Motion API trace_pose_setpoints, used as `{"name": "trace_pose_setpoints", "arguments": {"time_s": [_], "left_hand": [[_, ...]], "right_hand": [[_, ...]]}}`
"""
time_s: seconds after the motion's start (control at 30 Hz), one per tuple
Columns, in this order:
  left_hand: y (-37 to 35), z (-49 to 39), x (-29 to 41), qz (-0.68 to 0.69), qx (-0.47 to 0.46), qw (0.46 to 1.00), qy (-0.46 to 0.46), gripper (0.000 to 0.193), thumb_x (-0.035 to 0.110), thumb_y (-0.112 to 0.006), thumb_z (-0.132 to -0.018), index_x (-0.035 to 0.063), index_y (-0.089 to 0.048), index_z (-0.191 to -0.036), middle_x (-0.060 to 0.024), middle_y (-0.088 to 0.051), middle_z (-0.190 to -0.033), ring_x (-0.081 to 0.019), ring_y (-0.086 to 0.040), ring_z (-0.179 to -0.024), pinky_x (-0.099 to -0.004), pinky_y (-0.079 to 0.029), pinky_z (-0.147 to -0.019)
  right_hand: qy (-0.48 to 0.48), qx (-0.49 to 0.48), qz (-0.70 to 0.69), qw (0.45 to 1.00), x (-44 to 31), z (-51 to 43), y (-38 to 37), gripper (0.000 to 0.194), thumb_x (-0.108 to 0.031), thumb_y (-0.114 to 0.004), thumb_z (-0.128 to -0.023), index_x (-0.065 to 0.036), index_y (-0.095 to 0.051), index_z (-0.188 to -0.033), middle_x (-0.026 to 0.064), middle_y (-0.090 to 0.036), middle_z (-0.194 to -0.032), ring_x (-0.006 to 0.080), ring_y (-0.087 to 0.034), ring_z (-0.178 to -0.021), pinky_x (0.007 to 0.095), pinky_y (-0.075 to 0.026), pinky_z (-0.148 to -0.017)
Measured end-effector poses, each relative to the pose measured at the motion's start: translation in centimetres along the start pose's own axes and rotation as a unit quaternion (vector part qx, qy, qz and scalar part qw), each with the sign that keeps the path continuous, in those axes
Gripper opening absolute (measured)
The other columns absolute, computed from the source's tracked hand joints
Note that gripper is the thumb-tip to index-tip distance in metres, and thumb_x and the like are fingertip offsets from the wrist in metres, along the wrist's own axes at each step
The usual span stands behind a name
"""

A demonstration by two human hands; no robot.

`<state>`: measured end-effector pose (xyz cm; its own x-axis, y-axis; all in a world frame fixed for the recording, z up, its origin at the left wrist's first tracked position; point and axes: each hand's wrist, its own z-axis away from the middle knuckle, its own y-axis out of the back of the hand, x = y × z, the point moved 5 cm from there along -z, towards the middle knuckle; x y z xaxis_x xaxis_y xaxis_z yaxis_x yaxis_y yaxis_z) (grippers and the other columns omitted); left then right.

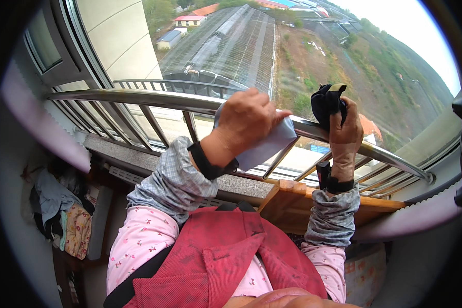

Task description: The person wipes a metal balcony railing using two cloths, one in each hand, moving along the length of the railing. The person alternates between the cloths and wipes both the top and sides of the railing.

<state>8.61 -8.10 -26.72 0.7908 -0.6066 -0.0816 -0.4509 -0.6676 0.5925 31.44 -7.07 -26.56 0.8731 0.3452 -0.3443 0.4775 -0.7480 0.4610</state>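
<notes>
My left hand (243, 117) is closed on a pale blue-grey cloth (267, 150). This cloth lies over the polished metal handrail (150, 99) in front of the window, and one corner hangs down on my side. Farther right, my right hand (347, 133) grips a bunched black cloth (323, 106) with a yellowish edge, just above the same rail. Part of that bundle is hidden by my fingers. Both wrists carry black straps, and the checked sleeve covers (158, 184) are pushed up my forearms.
Metal bars stand under the rail, above a speckled stone sill (250, 188). A wooden headboard (292, 204) rises close below my right arm. Folded clothes (67, 215) lie at the lower left. Pale curtains (42, 115) hang at the sides. Greenhouses (227, 50) show outside, far below.
</notes>
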Motion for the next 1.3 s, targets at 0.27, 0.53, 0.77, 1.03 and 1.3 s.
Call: {"name": "trace_pose_setpoints", "arguments": {"time_s": [0.27,0.53,0.77,1.03,1.3], "left_hand": [[-4.3,-3.0,7.0,0.103,-0.016,0.993,-0.061,0.038,0.045,-0.063,-0.087,0.0083,-0.062,-0.077,-0.0095,-0.059,-0.070,-0.0267,-0.060,-0.067,-0.0406,-0.044,-0.063],[-1.8,-0.1,0.7,0.091,-0.002,0.996,0.025,0.035,0.040,-0.061,-0.090,0.0115,-0.062,-0.070,-0.0070,-0.063,-0.067,-0.0260,-0.065,-0.066,-0.0416,-0.048,-0.065],[8.3,8.8,-16.8,-0.102,0.066,0.991,0.059,0.027,0.026,-0.057,-0.093,0.0070,-0.070,-0.078,-0.0117,-0.069,-0.074,-0.0311,-0.068,-0.071,-0.0427,-0.053,-0.076],[8.2,7.7,-17.5,-0.143,-0.079,0.979,0.121,0.036,0.033,-0.048,-0.094,0.0123,-0.068,-0.071,-0.0082,-0.070,-0.072,-0.0259,-0.067,-0.067,-0.0426,-0.050,-0.075],[1.3,1.9,-2.9,0.051,0.054,0.994,0.077,0.030,0.032,-0.060,-0.088,0.0109,-0.062,-0.066,-0.0071,-0.061,-0.063,-0.0262,-0.062,-0.064,-0.0407,-0.047,-0.073]], "right_hand": [[-0.006,-0.021,0.007,1.000,1.0,-0.1,-0.4,0.029,-0.025,-0.061,-0.092,-0.013,-0.060,-0.119,0.0176,-0.069,-0.102,0.0397,-0.067,-0.092,0.0445,-0.053,-0.074],[0.007,-0.025,-0.021,0.999,1.5,0.1,-0.2,0.026,-0.019,-0.057,-0.095,-0.009,-0.060,-0.119,0.0173,-0.067,-0.106,0.0373,-0.066,-0.097,0.0408,-0.052,-0.081],[0.017,-0.007,0.012,1.000,1.0,0.1,-0.1,0.026,-0.015,-0.058,-0.094,-0.008,-0.059,-0.119,0.0156,-0.066,-0.104,0.0350,-0.067,-0.096,0.0403,-0.052,-0.080],[-0.018,0.002,0.078,0.997,0.5,0.5,-0.5,0.025,-0.020,-0.060,-0.094,-0.011,-0.060,-0.117,0.0154,-0.068,-0.101,0.0382,-0.066,-0.094,0.0435,-0.052,-0.077],[-0.004,-0.021,0.033,0.999,-0.3,0.2,-0.6,0.023,-0.022,-0.056,-0.097,-0.009,-0.061,-0.115,0.0171,-0.068,-0.100,0.0405,-0.066,-0.091,0.0439,-0.052,-0.074]]}}
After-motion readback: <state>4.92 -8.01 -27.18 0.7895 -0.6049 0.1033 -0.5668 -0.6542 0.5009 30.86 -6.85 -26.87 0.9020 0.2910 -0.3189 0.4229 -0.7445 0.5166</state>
